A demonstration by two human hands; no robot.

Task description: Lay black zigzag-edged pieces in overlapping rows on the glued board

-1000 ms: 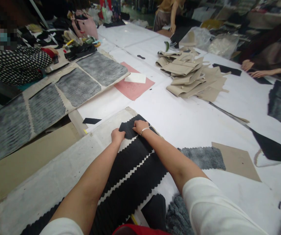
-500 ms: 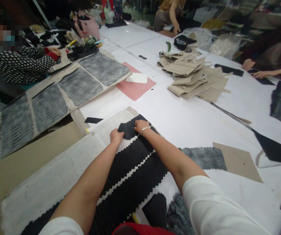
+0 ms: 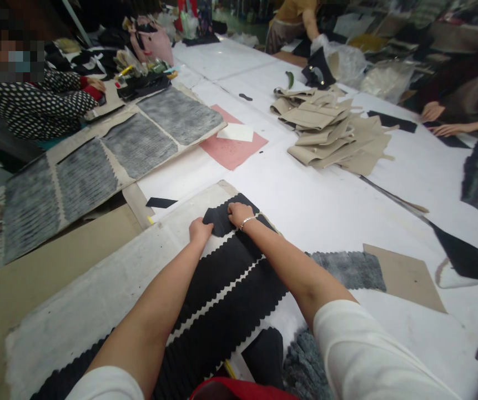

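From where I stand, the work in hand looks to be setting a short black scalloped strip point(image 3: 220, 221) straight at the far end of a pale board point(image 3: 109, 283) that slants across the near part of the white table point(image 3: 272, 172). The strip lies between the two hands, just beyond two longer black strips point(image 3: 222, 264) laid side by side on the same board, a thin pale gap between each row. The left hand point(image 3: 200, 230) has its thumb and fingers drawn together and appears to pinch the strip's left end. The right hand point(image 3: 240, 214), a bracelet point(image 3: 247, 222) at its wrist, rests on top of the strip towards its right end, fingers curled down; whether they grip the cloth or merely press it, I can't tell. To my eye the next move calls for light, even tension from both hands, so that the scalloped edge lies flat and parallel to its neighbour without overlapping it. Left of the hands, well apart from them, a loose black scrap point(image 3: 161, 202) lies on the table; right of the right forearm lies a grey textured piece point(image 3: 347, 269).
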